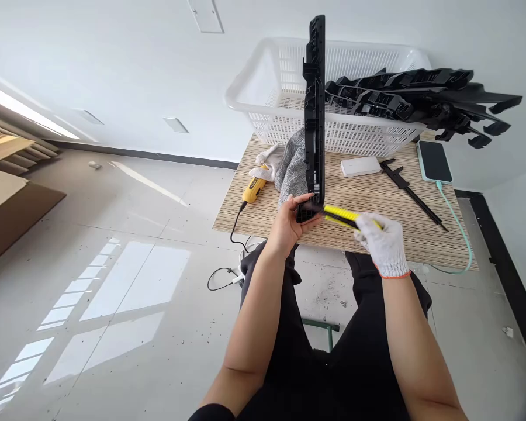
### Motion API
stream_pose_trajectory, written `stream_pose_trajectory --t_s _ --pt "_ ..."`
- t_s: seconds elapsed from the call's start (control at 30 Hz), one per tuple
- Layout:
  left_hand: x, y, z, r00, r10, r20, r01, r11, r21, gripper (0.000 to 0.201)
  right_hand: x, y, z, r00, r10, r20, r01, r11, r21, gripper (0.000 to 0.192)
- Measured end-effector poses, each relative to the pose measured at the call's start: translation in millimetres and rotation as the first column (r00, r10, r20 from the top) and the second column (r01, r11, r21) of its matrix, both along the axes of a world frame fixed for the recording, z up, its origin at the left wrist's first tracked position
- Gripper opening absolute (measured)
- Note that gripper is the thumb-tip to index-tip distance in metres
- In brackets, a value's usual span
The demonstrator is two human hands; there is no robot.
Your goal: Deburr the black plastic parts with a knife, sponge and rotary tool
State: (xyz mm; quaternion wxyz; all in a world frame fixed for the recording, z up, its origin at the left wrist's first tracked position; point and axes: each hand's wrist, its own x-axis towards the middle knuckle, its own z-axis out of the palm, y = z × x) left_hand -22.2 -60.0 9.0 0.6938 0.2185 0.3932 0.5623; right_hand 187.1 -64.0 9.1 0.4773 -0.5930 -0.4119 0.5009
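Tabletop (377, 231) of striped, wood-grain laminate fills the centre of the head view, set in a bright room with white walls and a glossy pale floor that mirrors window light at 8 o'clock; brown cardboard sheets (9, 204) lie at 9 o'clock. A white plastic basket (263, 88) with slotted walls stands at the far edge of the table, at 12 o'clock, and a heap of black moulded parts (421, 96) rests across its rim toward 2 o'clock. On the table lie a grey glove (291, 166), a yellow corded tool (254, 190) at 10 o'clock of the hands, a white power bank (360, 166), a black caliper (409, 190) and a phone (435, 161) on a mint-green cable at 2 o'clock.

A long black plastic trim piece (314, 111) stands upright at the near edge of the table, ribbed and notched along its length, its top rising past the basket. The bare left hand (291, 225) grips its lower end, fingers curled round the base and thumb pressed on the face. The right hand (383, 242), in a white knit glove with an orange cuff, has its fingers wrapped tight about a yellow utility knife (342, 216), whose tip meets the piece's foot at 9 o'clock of the glove.
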Motion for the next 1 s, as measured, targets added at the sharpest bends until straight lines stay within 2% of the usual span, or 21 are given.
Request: stream_pose_trajectory --t_s 0.07,0.2,0.3,0.4,0.43,0.5,0.57,0.6,0.77,1.0 --pt "0 0 -0.9 1.000 -0.001 0.005 0.001 1.000 0.007 0.044 1 -1 -1.0 0.993 -0.116 -0.016 0.116 0.993 0.021 0.039" --pt "-1 0 -2.5 1.000 0.008 0.004 -0.008 1.000 0.023 0.045 4 -2 -2.1 0.999 -0.051 -0.016 0.050 0.998 -0.022 0.037" --pt "-1 1 -1.1 1.000 0.004 0.002 -0.004 1.000 0.019 0.044 7 -3 -1.3 0.991 -0.131 -0.024 0.131 0.991 0.010 0.036" --pt "-1 1 0.1 1.000 0.007 -0.009 -0.006 1.000 0.029 0.042 7 -4 -0.1 0.999 -0.038 0.021 0.038 0.999 -0.014 0.035" --pt "-1 1 -0.2 1.000 0.010 -0.016 -0.009 0.999 0.037 0.039 7 -4 0.2 0.998 -0.053 0.033 0.053 0.999 -0.007 0.035" --pt "-1 0 -2.4 0.999 0.008 -0.052 -0.004 0.997 0.075 0.033 6 -3 0.7 0.983 -0.184 0.013 0.183 0.983 0.027 0.033" --pt "1 -1 -6.2 0.992 0.008 -0.124 0.009 0.990 0.141 0.040 6 -2 1.3 0.955 -0.294 -0.036 0.295 0.955 0.033 0.031" --pt "1 -1 -8.2 0.986 0.017 -0.168 0.013 0.984 0.177 0.046 7 -2 1.7 0.952 -0.302 -0.050 0.303 0.953 0.020 0.030" --pt "7 -4 -15.8 0.927 0.113 -0.357 -0.021 0.967 0.253 0.054 10 -6 3.7 0.987 -0.157 0.041 0.156 0.988 0.007 0.029" --pt "6 -6 -18.5 0.873 0.149 -0.464 -0.060 0.978 0.202 0.054 16 -15 -4.7 0.979 -0.138 0.152 0.124 0.988 0.096 0.028"
